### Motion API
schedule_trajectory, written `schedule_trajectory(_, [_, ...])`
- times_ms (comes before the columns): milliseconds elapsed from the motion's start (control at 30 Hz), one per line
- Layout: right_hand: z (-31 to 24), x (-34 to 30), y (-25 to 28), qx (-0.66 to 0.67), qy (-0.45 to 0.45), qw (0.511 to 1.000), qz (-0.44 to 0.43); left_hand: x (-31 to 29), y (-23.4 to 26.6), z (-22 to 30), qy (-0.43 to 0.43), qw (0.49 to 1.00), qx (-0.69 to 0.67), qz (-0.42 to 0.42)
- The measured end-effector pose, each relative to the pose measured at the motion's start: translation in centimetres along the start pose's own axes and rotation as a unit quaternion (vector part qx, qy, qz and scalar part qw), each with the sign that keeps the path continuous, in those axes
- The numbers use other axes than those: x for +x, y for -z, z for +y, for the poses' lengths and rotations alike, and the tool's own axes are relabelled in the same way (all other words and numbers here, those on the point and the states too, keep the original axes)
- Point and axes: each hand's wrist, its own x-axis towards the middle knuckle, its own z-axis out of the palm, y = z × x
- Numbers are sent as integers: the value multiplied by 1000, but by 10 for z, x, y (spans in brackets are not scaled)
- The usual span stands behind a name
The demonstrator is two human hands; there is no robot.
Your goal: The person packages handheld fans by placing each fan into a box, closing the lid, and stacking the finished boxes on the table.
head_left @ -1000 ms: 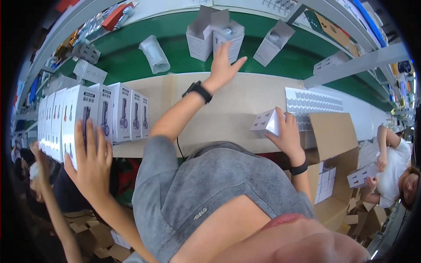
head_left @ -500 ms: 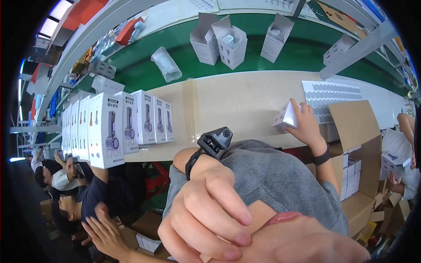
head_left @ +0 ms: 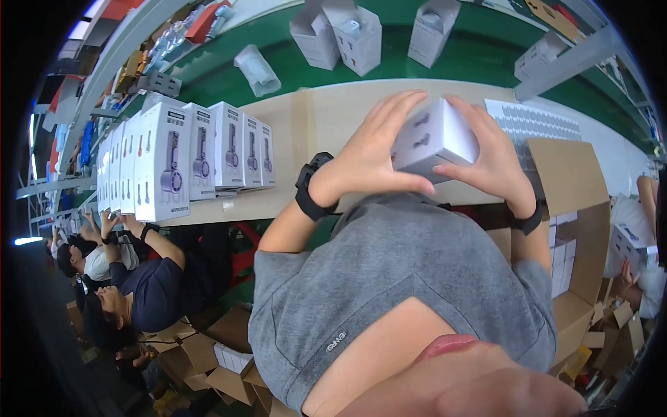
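Note:
A small white product box (head_left: 436, 137) is held over the wooden bench (head_left: 326, 118) between both my hands. My left hand (head_left: 372, 153), with a black watch on its wrist, grips the box's left side with fingers spread over the top. My right hand (head_left: 495, 158), with a black band on its wrist, clasps the right side. The box is tilted, its printed face turned toward me.
A row of several upright white product boxes (head_left: 198, 160) stands on the bench at the left. An open cardboard carton (head_left: 566, 181) with white boxes inside sits at the right. Open white boxes (head_left: 358, 38) and a plastic sleeve (head_left: 257, 69) lie on the green belt beyond. Other people sit at the lower left and at the right edge.
My left hand came back from close to the camera and joined my right hand on the white box, which now sits higher and nearer the bench's middle.

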Motion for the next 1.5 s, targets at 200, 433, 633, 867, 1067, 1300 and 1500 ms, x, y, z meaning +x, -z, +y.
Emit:
schedule_trajectory(200, [7, 11, 0, -5, 119, 992, -52, -22, -10, -18, 184, 972, -134, -52])
schedule_trajectory(433, [-7, 15, 5, -163, 237, 952, -100, -36, 7, -24, 172, 975, -72, -121])
schedule_trajectory(633, [-26, 9, -11, -208, 138, 944, -214, -40, -6, -23, 190, 971, -40, -144])
schedule_trajectory(867, [-6, -5, -13, -197, 141, 955, -173, -48, -8, -30, 140, 973, -65, -171])
schedule_trajectory(1067, [-5, -4, -10, -95, 194, 970, -113, -50, -7, -31, 193, 957, -132, -171])
schedule_trajectory(1300, [7, 4, -7, -38, 152, 964, -216, -44, -9, -34, 176, 951, -152, -205])
schedule_trajectory(1500, [9, 3, 1, -57, 134, 954, -261, -33, -13, -37, 145, 943, -157, -255])
